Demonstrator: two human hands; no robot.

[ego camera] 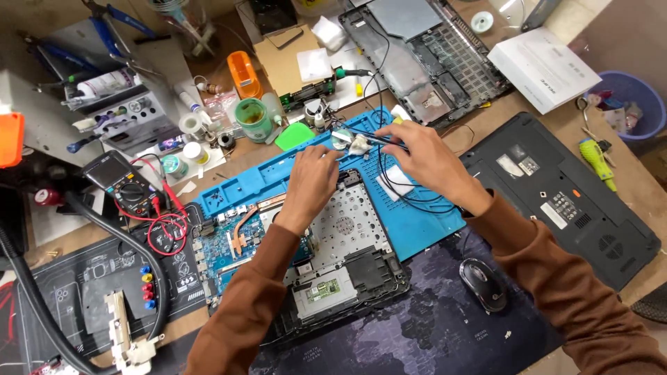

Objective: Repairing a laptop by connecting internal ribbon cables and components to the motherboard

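At the middle of the frame the left hand (310,182) rests palm-down on the top edge of the opened laptop chassis (340,243), fingers curled over it and pressing it down rather than closed around anything. Just right of it and a little higher, the right hand (425,158) has its grip pinched shut on a slim dark tool (372,136), tweezers by the look of it, whose tip points left at a small white wad (358,145) lying on the blue work mat (424,222) beside a thin black cable (396,184). To do this well, I judge the left hand should keep the chassis pinned so it cannot slide, while the right holds the tool low and nearly flat, pinching lightly and lifting slowly so the cable is not snagged. Counted: two hands, one tool in hand, one blue mat, one open chassis with its blue circuit board (226,243) showing at the left. A second stripped shell (424,55) lies at the top of the frame, and a closed black laptop (563,201) lies bottom-up at the right, so three laptop bodies in all. There is one mouse (483,283) at lower right, one multimeter (121,182) at left and one green cup (253,118) at upper left on the table (517,111).
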